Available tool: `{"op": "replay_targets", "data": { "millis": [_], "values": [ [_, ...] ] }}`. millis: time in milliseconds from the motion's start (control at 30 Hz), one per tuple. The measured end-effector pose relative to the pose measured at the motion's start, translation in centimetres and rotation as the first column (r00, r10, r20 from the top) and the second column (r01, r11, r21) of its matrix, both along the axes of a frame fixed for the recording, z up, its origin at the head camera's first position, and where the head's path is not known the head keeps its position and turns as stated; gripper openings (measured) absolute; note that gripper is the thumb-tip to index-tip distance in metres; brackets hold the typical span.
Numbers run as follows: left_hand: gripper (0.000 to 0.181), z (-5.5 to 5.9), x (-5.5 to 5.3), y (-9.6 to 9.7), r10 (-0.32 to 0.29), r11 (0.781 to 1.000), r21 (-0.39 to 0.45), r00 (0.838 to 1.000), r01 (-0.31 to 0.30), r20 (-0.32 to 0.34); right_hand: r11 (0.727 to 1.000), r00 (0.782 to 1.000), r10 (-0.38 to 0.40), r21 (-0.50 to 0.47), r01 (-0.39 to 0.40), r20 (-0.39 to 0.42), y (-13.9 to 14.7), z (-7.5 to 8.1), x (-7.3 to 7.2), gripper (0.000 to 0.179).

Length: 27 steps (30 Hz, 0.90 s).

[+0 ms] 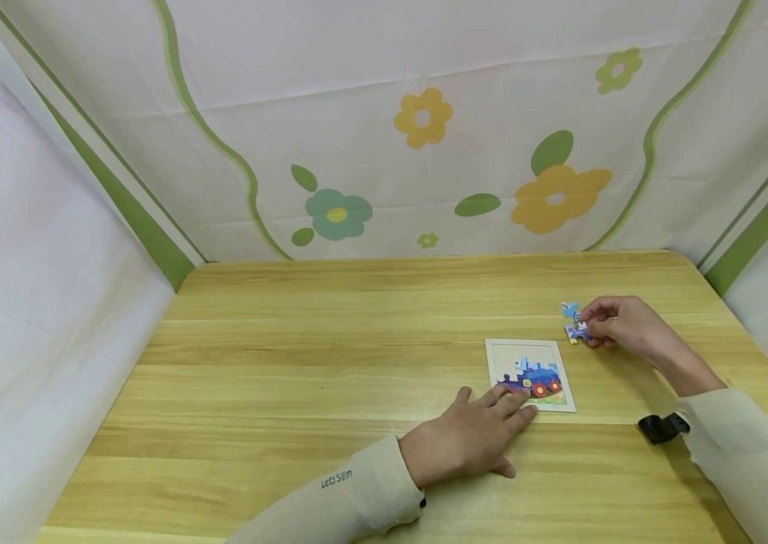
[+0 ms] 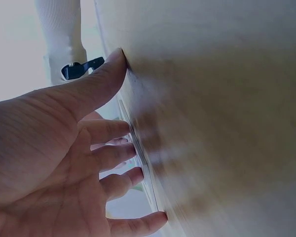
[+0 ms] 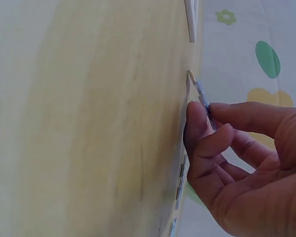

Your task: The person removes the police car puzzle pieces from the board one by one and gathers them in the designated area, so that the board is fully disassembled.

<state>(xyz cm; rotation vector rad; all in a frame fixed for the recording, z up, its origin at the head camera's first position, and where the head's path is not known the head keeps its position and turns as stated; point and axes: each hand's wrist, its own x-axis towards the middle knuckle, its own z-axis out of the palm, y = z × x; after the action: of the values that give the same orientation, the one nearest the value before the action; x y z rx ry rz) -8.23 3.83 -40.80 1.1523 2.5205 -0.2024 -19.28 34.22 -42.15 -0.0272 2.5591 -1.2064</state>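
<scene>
A square jigsaw board (image 1: 532, 349) with a pale frame lies on the table, and its partly filled picture shows a blue and purple train with red wheels. My left hand (image 1: 475, 438) rests with fingers spread on the table and the board's lower left part, covering some of the picture. Right of the board, my right hand (image 1: 628, 329) pinches a jigsaw piece (image 3: 203, 94) between thumb and fingers, tilted against the tabletop. Another blue piece (image 1: 569, 309) appears just beyond the fingertips. In the right wrist view, more loose pieces (image 3: 180, 182) lie flat beside the hand.
The wooden table (image 1: 329, 340) has rounded far corners. Behind it hangs a white cloth (image 1: 356, 151) with printed flowers, and another cloth (image 1: 37, 302) hangs on the left. A black strap device (image 1: 662, 428) sits at the right wrist.
</scene>
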Motion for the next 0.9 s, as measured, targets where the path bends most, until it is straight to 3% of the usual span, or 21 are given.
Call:
{"op": "replay_targets", "data": {
  "millis": [467, 900],
  "values": [
    [0.089, -0.05, 0.05, -0.04, 0.003, 1.0, 0.007, 1.0, -0.003, 0.004, 0.999, 1.0, 0.009, 0.04, -0.009, -0.001, -0.47, -0.01, 0.06, 0.019],
    [0.088, 0.06, 0.09, -0.09, 0.002, 1.0, 0.002, 1.0, -0.002, 0.001, 0.992, 0.998, 0.022, 0.123, -0.015, -0.062, -0.67, -0.06, -0.03, 0.013]
  ]
}}
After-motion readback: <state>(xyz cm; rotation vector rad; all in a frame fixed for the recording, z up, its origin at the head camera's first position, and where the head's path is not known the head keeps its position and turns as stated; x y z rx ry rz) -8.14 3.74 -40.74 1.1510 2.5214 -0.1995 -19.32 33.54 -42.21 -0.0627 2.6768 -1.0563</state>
